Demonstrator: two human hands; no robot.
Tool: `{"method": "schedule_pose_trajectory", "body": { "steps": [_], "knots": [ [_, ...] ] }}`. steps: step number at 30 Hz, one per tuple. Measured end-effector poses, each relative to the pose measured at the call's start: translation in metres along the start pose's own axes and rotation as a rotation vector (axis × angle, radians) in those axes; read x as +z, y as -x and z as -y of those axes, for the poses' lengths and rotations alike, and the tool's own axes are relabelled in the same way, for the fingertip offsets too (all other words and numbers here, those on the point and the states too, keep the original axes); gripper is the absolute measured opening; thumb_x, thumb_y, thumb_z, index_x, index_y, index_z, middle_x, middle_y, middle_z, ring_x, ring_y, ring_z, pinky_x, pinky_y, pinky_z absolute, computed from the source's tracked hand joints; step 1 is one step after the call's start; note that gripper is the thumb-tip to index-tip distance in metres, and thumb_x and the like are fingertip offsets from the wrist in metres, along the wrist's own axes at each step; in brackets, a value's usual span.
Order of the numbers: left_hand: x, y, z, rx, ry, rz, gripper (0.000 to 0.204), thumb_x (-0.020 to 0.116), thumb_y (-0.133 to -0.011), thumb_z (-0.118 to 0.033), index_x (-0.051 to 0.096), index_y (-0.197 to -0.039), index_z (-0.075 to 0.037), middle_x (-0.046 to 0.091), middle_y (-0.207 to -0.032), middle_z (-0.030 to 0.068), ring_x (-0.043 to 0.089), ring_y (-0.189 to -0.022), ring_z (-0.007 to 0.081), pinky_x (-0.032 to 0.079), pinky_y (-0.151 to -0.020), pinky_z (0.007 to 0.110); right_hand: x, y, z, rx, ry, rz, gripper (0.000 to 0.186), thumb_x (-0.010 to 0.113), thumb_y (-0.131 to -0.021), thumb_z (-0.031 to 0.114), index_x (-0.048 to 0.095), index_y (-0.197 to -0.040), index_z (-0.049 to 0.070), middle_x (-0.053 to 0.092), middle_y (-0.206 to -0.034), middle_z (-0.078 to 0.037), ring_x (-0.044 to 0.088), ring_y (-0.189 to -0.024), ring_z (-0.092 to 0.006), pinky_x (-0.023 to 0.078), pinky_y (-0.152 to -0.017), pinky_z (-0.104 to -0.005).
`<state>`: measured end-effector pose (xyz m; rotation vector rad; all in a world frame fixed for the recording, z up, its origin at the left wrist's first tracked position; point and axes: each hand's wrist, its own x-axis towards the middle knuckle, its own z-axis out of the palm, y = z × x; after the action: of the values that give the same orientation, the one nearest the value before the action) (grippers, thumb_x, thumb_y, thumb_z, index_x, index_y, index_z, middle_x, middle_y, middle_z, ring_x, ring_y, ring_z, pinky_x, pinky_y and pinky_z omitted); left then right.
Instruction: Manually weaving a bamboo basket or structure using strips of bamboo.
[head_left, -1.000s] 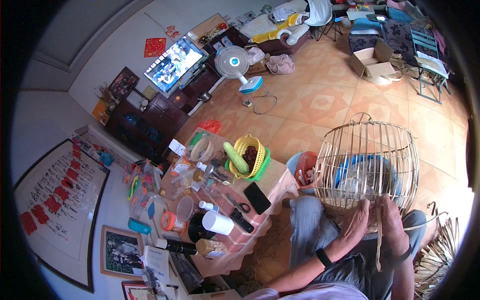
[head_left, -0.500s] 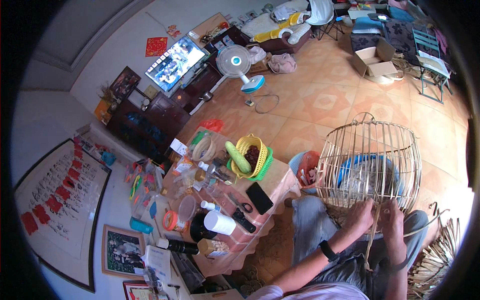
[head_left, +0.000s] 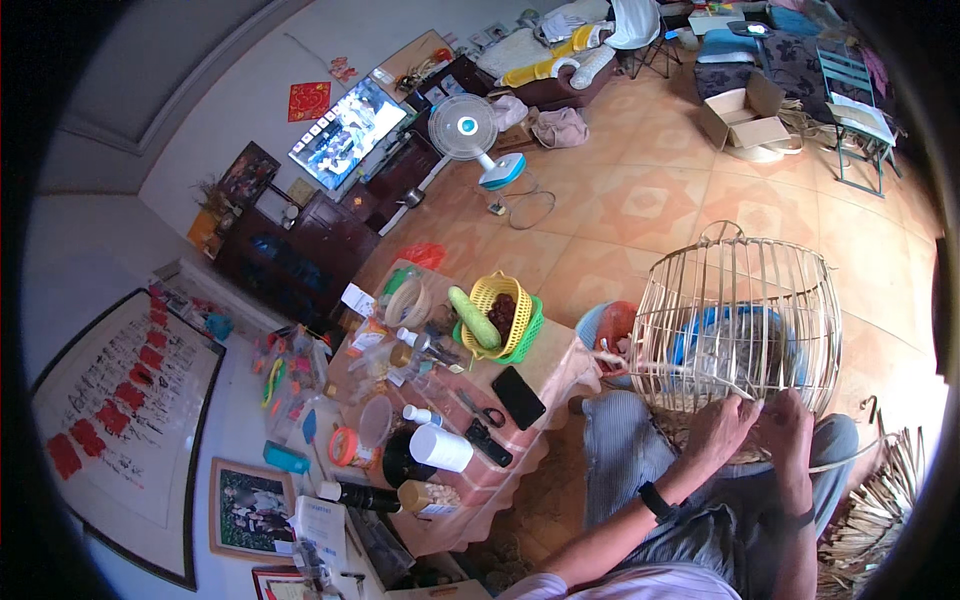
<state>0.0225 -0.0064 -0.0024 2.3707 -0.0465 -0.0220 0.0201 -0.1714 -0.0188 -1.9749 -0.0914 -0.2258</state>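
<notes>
Head view: compared with a second ago, both hands sit closer together at the lower rim of the bamboo cage (head_left: pixel 738 320) resting on the lap; left hand (head_left: pixel 716 430) and right hand (head_left: pixel 788 428) each keep a narrow grip pinching a thin strip, so the weaving carries on.

Black wristband (head_left: pixel 655 500), blue-grey trousers (head_left: pixel 640 450), pale short-sleeved shirt (head_left: pixel 640 585).

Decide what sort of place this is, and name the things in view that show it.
Probably a home living room doubling as a craft space: a television on a dark cabinet, a standing fan on the tiled floor, and a bamboo cage on the person's lap.
</notes>
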Motion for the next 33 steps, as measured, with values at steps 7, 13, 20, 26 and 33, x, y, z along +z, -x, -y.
{"method": "schedule_pose_trajectory", "body": {
  "steps": [7, 13, 20, 26, 33],
  "knots": [
    [0.0, 0.0, 0.002, -0.006, 0.061, 0.013, 0.039, 0.058, -0.104, -0.042, 0.067, -0.103, -0.004, 0.071, -0.079, 0.0206, 0.071, -0.075, 0.0417, 0.054, -0.066, 0.051, 0.013, 0.027, -0.04, 0.29, -0.761, -0.133, 0.034, 0.078, -0.086, -0.004, 0.048, -0.084, 0.012, 0.054, -0.067, 0.004, 0.05, -0.054, -0.0036, 0.04, -0.047, -0.0208],
    [0.007, 0.01, 0.022, 0.11, 0.088, 0.048, 0.027, 0.061, -0.103, -0.028, 0.064, -0.109, -0.002, 0.07, -0.088, 0.0232, 0.069, -0.086, 0.0435, 0.053, -0.075, 0.052, 0.001, 0.007, -0.027, 0.388, -1.039, -0.153, 0.024, 0.072, -0.088, -0.005, 0.055, -0.089, 0.011, 0.057, -0.068, 0.005, 0.041, -0.046, -0.0012, 0.03, -0.04, -0.0202],
    [0.018, 0.012, 0.022, 0.176, 0.214, -0.122, 0.017, 0.064, -0.098, -0.012, 0.063, -0.109, 0.001, 0.068, -0.092, 0.0263, 0.067, -0.09, 0.0459, 0.051, -0.079, 0.052, -0.004, -0.004, 0.022, 0.104, -0.408, 0.073, 0.025, 0.074, -0.086, 0.0, 0.059, -0.106, 0.004, 0.06, -0.074, 0.002, 0.053, -0.057, -0.0105, 0.042, -0.051, -0.0276],
    [0.016, 0.01, 0.021, 0.093, 0.143, -0.061, 0.016, 0.066, -0.096, -0.012, 0.062, -0.103, 0.002, 0.068, -0.092, 0.0259, 0.067, -0.088, 0.0443, 0.051, -0.077, 0.051, -0.005, 0.006, 0.015, -0.089, 0.284, 0.167, 0.012, 0.073, -0.092, 0.008, 0.066, -0.091, -0.002, 0.061, -0.072, 0.001, 0.056, -0.067, -0.0098, 0.048, -0.059, -0.0321],
    [0.017, 0.009, 0.022, 0.07, 0.224, -0.113, 0.024, 0.07, -0.095, -0.02, 0.066, -0.102, 0.003, 0.07, -0.09, 0.0235, 0.068, -0.084, 0.0424, 0.052, -0.075, 0.048, -0.008, 0.029, -0.024, 0.428, -0.574, 0.06, 0.014, 0.065, -0.103, 0.016, 0.069, -0.099, 0.003, 0.062, -0.077, 0.004, 0.052, -0.063, -0.0039, 0.04, -0.055, -0.0204]
  ]
}}
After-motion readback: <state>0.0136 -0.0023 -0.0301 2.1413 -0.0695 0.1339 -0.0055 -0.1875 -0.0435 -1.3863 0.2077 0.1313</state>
